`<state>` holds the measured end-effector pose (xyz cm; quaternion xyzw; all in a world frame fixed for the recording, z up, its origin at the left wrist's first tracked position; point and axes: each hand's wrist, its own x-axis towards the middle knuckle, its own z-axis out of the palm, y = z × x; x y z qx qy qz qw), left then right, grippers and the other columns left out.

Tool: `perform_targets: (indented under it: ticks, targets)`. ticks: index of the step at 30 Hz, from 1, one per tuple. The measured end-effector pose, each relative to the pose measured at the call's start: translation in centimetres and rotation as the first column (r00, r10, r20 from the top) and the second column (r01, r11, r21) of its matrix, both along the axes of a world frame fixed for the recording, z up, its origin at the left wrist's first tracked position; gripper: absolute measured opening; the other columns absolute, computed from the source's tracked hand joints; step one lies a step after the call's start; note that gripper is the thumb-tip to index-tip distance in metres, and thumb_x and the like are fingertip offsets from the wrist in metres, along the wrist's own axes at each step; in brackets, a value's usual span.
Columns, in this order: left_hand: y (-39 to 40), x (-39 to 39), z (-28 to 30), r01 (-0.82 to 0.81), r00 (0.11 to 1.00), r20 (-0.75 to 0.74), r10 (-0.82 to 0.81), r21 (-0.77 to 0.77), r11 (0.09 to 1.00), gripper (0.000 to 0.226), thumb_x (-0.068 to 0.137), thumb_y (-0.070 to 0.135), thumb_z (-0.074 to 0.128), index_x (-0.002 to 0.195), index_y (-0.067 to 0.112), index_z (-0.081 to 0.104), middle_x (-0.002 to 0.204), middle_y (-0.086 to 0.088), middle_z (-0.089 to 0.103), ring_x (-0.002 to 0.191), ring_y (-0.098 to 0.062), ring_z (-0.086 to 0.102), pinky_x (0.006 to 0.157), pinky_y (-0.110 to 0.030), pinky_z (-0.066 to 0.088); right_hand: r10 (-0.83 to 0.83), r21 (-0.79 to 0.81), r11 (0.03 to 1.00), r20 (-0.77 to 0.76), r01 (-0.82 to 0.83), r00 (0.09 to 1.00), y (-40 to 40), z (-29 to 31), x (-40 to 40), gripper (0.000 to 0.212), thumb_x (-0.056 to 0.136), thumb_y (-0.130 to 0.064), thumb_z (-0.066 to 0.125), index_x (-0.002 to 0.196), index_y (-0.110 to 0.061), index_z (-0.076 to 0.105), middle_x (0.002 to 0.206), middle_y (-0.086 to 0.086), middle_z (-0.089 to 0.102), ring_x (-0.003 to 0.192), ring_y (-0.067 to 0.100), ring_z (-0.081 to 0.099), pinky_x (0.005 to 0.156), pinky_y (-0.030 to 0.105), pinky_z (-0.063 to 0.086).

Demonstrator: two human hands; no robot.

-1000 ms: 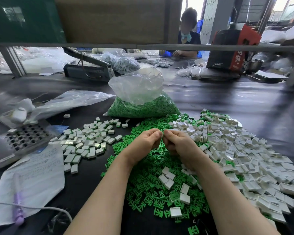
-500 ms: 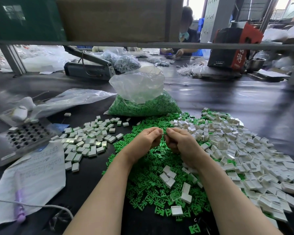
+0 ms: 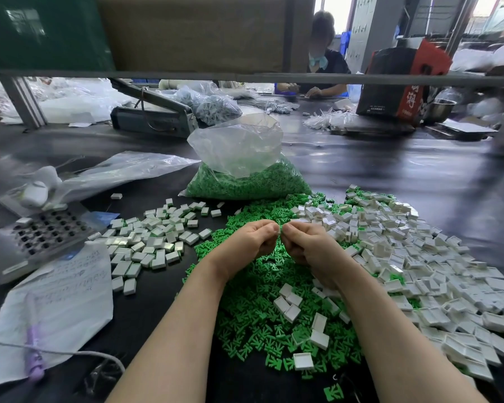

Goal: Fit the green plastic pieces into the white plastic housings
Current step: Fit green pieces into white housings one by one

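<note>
**Mid-fit, fingertip to fingertip**

Your left hand (image 3: 246,242) and right hand (image 3: 309,245) meet above the green pieces (image 3: 253,301), fingers curled; what each grip holds is hidden. Judging by that, press home, then take another white housing (image 3: 419,257) on the counter (image 3: 390,175).

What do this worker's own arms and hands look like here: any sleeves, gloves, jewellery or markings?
Both forearms are bare to the frame's bottom edge, with no sleeves showing. The left hand and right hand wear no gloves; no ring, watch, wristband or markings are visible on either.
</note>
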<state>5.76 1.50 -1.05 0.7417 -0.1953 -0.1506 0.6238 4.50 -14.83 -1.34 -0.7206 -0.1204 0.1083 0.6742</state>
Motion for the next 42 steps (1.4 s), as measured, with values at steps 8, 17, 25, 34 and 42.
perform_targets:
  ticks: [8,17,25,34,42]
  targets:
    - [-0.12,-0.15,0.06,0.003,1.000,0.015,-0.004,0.013,1.000,0.033,0.106,0.017,0.035,0.074,0.018,0.039,0.061,0.008,0.033,0.053,-0.005,0.029,0.050,-0.014,0.030,-0.014,-0.032,0.999,0.018,0.015,1.000,0.09,0.14,-0.19,0.035,0.105,-0.019,0.041,0.071,-0.013,0.046,0.050,-0.012,0.039,0.044,0.004,0.030,0.044,0.015,0.027]
    - [-0.02,-0.24,0.19,0.027,1.000,-0.005,-0.027,-0.012,1.000,0.033,0.106,0.015,0.035,0.074,0.019,0.044,0.063,0.008,0.034,0.054,-0.003,0.031,0.054,-0.012,0.034,0.001,-0.057,0.998,0.023,0.000,1.000,0.03,0.22,-0.24,0.034,0.105,-0.018,0.041,0.072,-0.013,0.046,0.053,-0.010,0.039,0.047,0.005,0.030,0.048,0.017,0.027]
    - [0.49,-0.10,0.30,0.053,0.999,-0.007,-0.052,0.031,0.998,0.034,0.106,0.018,0.036,0.074,0.021,0.046,0.064,0.010,0.036,0.056,-0.004,0.032,0.056,-0.012,0.034,0.018,-0.105,0.994,0.054,-0.012,0.998,0.03,0.23,-0.38,0.031,0.105,-0.016,0.041,0.075,-0.013,0.048,0.048,-0.016,0.042,0.044,-0.001,0.034,0.045,0.011,0.030]
    - [0.42,0.01,0.26,0.040,0.999,-0.007,-0.040,0.043,0.998,0.026,0.106,0.021,0.038,0.083,0.019,0.050,0.067,0.011,0.040,0.061,-0.003,0.037,0.071,-0.021,0.037,0.020,-0.045,0.999,0.038,-0.019,0.999,-0.04,-0.05,-0.21,0.031,0.105,-0.019,0.041,0.075,-0.013,0.048,0.051,-0.016,0.041,0.046,0.001,0.033,0.046,0.012,0.030]
    - [0.80,0.17,0.99,-0.060,0.990,0.133,0.041,0.141,0.988,0.019,0.103,0.021,0.048,0.092,0.016,0.063,0.074,0.021,0.062,0.074,0.006,0.055,0.074,-0.012,0.044,-0.012,0.023,1.000,0.064,0.010,0.998,0.00,-0.20,-0.04,0.034,0.100,-0.034,0.046,0.071,-0.016,0.050,0.053,-0.010,0.039,0.049,0.007,0.029,0.047,0.020,0.026]
